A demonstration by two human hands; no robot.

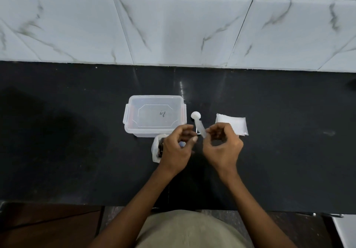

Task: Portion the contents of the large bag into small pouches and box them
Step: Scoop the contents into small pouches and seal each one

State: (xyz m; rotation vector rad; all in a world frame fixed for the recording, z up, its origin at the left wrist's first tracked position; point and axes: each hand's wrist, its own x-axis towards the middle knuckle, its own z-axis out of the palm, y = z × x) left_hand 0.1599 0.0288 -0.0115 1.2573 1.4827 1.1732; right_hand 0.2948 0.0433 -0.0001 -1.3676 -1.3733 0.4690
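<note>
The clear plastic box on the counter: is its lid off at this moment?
No. The clear plastic box has its lid seated on top, with the side clips down, while both hands work in front of it.

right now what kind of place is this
Probably a home kitchen: a dark stone counter runs along a wall of marble-look tiles, and a clear plastic box with a white spoon sits on it.

On the black counter (57, 132): one clear lidded box (155, 115), one white spoon (196, 115), one large bag (157, 149) (partly hidden), one stack of small pouches (235, 124), count unclear, and two hands.
</note>
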